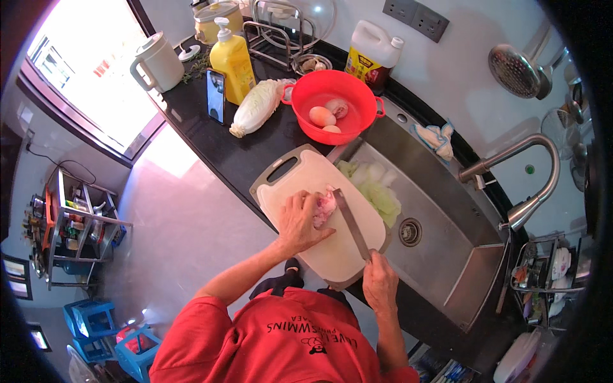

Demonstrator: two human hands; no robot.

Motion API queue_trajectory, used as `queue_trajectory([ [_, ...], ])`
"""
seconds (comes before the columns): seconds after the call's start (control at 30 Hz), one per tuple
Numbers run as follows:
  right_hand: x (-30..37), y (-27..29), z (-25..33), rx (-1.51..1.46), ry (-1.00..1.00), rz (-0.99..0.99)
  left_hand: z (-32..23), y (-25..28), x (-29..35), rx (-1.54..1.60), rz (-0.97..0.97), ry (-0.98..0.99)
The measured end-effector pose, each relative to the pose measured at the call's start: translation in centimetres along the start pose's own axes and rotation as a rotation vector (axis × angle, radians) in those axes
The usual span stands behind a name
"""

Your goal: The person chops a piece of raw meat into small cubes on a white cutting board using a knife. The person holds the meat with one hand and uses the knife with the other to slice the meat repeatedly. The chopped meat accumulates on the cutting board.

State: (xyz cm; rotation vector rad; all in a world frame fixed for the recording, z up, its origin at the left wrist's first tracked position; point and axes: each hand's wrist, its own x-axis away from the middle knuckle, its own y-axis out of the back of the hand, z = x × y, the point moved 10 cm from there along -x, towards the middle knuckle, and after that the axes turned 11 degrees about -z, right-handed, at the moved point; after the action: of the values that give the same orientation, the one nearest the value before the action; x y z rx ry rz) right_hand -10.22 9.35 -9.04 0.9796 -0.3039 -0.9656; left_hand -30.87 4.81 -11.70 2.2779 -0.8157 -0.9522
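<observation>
Pale pink raw meat (325, 208) lies on a white cutting board (306, 249) with a grey-brown rim. My left hand (299, 219) is curled over the meat's left side, holding it against the board. In my right hand (380, 281) is the handle of a kitchen knife (352, 223). Its long blade points away from me, along the right side of the meat. The board overlaps the sink's near left edge, and its handle slot faces the far left. Part of the meat is hidden under my left fingers.
A red basin (306, 121) holds egg-shaped items and something pinkish. A napa cabbage (257, 110), propped phone (216, 96) and yellow pump bottle (232, 67) stand leftward. Pale green leaves (380, 198) lie in the steel sink (440, 236), below a curved faucet (549, 172).
</observation>
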Motion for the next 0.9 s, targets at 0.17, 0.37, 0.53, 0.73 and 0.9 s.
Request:
queue_trajectory([
  [0.17,-1.3,-2.8,1.2,0.203,-0.002,0.115,1.2,-1.2,0.8,0.119,-0.02,-0.037],
  [0.37,-1.6,-3.9,1.1,0.257,-0.035,0.259,1.4,0.1,1.6,0.091,-0.075,-0.063],
  [0.53,-1.2,-4.4,0.2,0.219,0.042,0.232,0.3,1.7,1.2,0.079,-0.102,-0.027],
  [0.73,-2.3,-4.6,2.2,0.074,0.205,0.179,1.5,-0.7,0.5,0.129,-0.101,0.001],
  [0.9,-2.9,-5.0,-0.1,0.144,0.177,0.233,1.1,-0.6,0.8,0.102,-0.082,0.026],
])
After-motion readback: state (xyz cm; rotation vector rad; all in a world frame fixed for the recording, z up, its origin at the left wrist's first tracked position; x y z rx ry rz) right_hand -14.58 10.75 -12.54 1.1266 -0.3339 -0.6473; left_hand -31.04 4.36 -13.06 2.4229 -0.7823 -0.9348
